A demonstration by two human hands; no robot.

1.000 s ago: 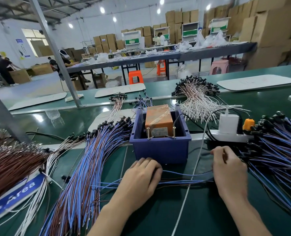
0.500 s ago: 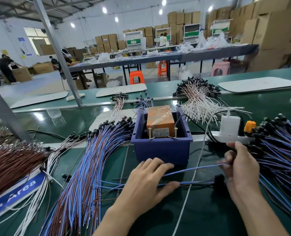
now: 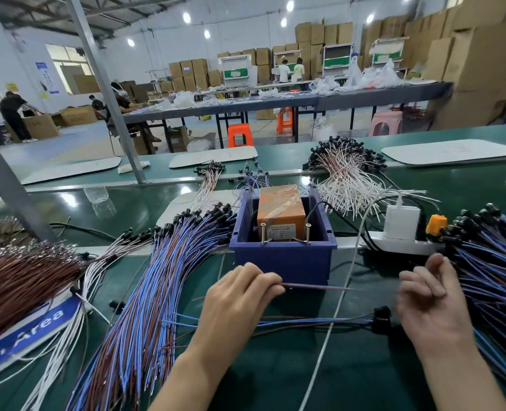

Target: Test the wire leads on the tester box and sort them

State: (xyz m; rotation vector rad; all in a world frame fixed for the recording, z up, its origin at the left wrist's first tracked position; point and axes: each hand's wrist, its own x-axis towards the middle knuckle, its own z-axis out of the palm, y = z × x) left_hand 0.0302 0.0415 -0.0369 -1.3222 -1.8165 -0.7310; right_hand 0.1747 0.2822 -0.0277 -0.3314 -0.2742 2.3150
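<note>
One lead (image 3: 315, 287) between left fingers (image 3: 260, 280)

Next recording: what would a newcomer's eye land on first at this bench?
The blue bin mid-bench, with the orange tester box standing in it, draws the eye first. Left of it a thick fan of blue and brown leads spreads over the green bench. In front of the bin the left hand pinches one wire lead, pointing right.
</note>
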